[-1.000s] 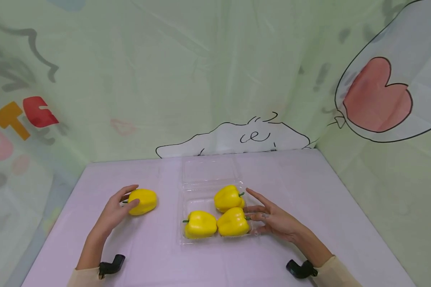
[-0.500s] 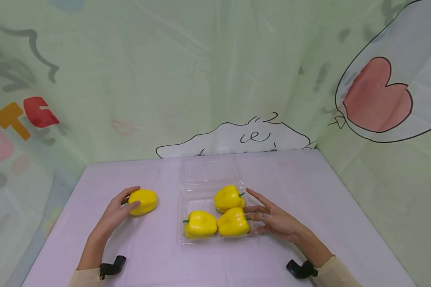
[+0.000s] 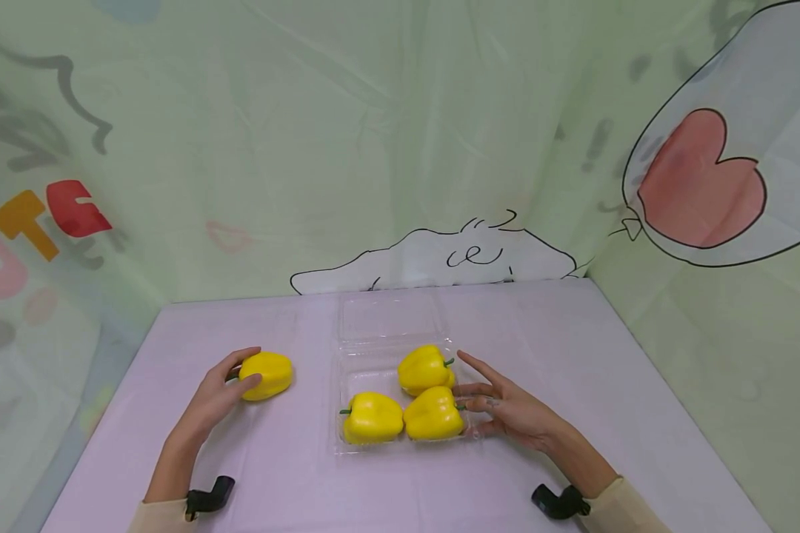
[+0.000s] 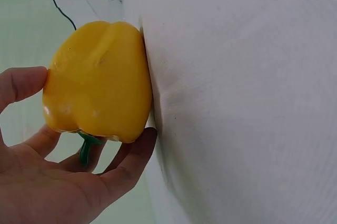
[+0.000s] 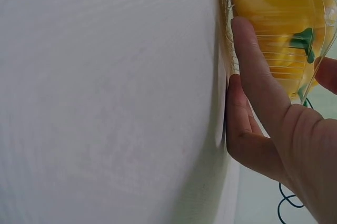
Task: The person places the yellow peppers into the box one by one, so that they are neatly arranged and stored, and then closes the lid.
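In the head view my left hand (image 3: 216,397) holds a yellow bell pepper (image 3: 267,375), thumb on the near side and fingers on the far side. The left wrist view shows this bell pepper (image 4: 100,79) lying against the table, its green stem (image 4: 87,148) towards the palm. My right hand (image 3: 515,409) touches the right side of a clear plastic clamshell box (image 3: 365,380), fingers spread and fairly straight. Inside the box lie three more yellow bell peppers: front left (image 3: 372,418), front right (image 3: 433,414) and back right (image 3: 423,370). In the right wrist view, fingers (image 5: 253,63) lie along the ribbed wall.
The box's hinged lid (image 3: 390,318) lies folded back, away from me. A pale lilac cloth covers the table (image 3: 540,333), with bare cloth between the left hand and the box. Printed fabric walls (image 3: 347,148) enclose the back and both sides.
My left fingers have settled slightly closer around the bell pepper. The right hand, the box and the peppers in it have stayed in place.
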### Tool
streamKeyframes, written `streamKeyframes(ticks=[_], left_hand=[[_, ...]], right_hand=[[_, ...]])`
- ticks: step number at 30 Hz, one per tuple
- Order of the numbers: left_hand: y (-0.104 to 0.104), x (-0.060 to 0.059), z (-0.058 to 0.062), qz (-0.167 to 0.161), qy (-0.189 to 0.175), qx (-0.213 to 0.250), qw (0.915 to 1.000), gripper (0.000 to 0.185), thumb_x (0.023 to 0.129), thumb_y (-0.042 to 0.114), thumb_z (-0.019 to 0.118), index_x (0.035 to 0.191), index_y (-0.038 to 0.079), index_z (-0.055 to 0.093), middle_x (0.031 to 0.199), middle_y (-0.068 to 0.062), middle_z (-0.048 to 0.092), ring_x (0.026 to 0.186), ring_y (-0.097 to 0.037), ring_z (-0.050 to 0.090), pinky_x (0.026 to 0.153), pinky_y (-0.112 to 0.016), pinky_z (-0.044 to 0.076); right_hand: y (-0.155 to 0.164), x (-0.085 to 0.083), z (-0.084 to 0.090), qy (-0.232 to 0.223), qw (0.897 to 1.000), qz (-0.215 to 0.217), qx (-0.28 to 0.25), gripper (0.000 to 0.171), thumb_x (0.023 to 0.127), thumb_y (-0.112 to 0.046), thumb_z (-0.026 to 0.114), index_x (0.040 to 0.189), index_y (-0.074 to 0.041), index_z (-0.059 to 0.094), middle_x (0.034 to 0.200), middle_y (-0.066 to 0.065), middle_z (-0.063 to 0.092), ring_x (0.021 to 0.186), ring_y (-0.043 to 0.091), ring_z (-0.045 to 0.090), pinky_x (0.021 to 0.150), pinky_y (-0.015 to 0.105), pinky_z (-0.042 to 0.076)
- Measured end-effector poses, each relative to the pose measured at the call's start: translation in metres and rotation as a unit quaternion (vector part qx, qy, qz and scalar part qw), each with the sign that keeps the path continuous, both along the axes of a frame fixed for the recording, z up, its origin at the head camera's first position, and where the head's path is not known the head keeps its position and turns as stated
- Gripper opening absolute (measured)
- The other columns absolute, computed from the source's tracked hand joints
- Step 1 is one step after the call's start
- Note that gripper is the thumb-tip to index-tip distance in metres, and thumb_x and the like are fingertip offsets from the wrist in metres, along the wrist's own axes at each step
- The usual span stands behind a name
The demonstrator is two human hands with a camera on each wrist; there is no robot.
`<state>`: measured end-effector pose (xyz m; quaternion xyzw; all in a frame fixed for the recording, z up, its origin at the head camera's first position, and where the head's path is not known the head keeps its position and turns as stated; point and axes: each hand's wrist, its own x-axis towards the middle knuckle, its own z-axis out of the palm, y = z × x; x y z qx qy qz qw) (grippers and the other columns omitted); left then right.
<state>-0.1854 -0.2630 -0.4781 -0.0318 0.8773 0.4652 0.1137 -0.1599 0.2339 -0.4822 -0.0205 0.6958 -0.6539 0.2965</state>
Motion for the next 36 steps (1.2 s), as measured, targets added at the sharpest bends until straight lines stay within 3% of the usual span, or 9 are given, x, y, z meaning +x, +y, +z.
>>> streamKeyframes(ticks=[10,17,20,24,28,36], left_hand=[[0.001,0.002,0.0,0.009,0.005,0.002,0.9999,0.063,0.106,0.032,0.063,0.162,0.015,0.04,0.168,-0.02,0.038,0.151,-0.043,0.036,0.125,-0.07,0.029],[0.009,0.004,0.01,0.011,0.026,0.002,0.9996,0.062,0.105,0.034,0.064,0.161,0.017,0.043,0.166,-0.018,0.042,0.147,-0.041,0.041,0.122,-0.068,0.037],[0.015,0.006,0.016,0.005,0.046,-0.005,0.9989,0.061,0.105,0.035,0.065,0.16,0.017,0.044,0.164,-0.016,0.045,0.144,-0.039,0.045,0.118,-0.059,0.044],[0.023,0.008,0.026,-0.003,0.066,-0.006,0.9978,0.059,0.105,0.034,0.066,0.159,0.019,0.047,0.16,-0.014,0.05,0.139,-0.035,0.05,0.109,-0.039,0.052],[0.032,0.012,0.038,-0.015,0.078,0.01,0.9968,0.058,0.104,0.031,0.068,0.157,0.018,0.049,0.157,-0.013,0.053,0.136,-0.032,0.052,0.1,-0.019,0.05],[0.053,0.023,0.056,-0.027,0.086,0.04,0.9951,0.057,0.103,0.029,0.069,0.156,0.016,0.051,0.156,-0.013,0.055,0.138,-0.034,0.053,0.095,-0.014,0.049]], right_hand=[[0.0,0.0,0.0,-0.001,1.0,0.001,-0.003,0.091,0.102,-0.006,0.063,0.171,-0.038,0.012,0.161,0.033,0.037,0.129,0.025,0.061,0.09,0.044,0.065],[0.001,0.0,0.0,-0.002,1.0,0.002,-0.007,0.092,0.102,-0.006,0.064,0.171,-0.038,0.012,0.161,0.032,0.038,0.128,0.025,0.061,0.09,0.044,0.065],[0.001,0.0,0.0,0.0,1.0,0.002,-0.008,0.092,0.102,-0.007,0.065,0.171,-0.038,0.013,0.161,0.032,0.038,0.128,0.025,0.061,0.09,0.044,0.065],[0.001,0.001,0.0,0.0,1.0,0.003,-0.009,0.092,0.102,-0.007,0.065,0.171,-0.037,0.013,0.161,0.032,0.039,0.128,0.025,0.061,0.09,0.044,0.065],[0.001,0.001,0.0,0.0,1.0,0.004,-0.007,0.091,0.102,-0.008,0.065,0.171,-0.038,0.012,0.161,0.032,0.039,0.129,0.025,0.061,0.09,0.044,0.065],[0.0,0.002,0.001,0.001,1.0,0.004,-0.001,0.091,0.102,-0.007,0.064,0.171,-0.038,0.013,0.16,0.031,0.041,0.129,0.025,0.061,0.09,0.042,0.065]])
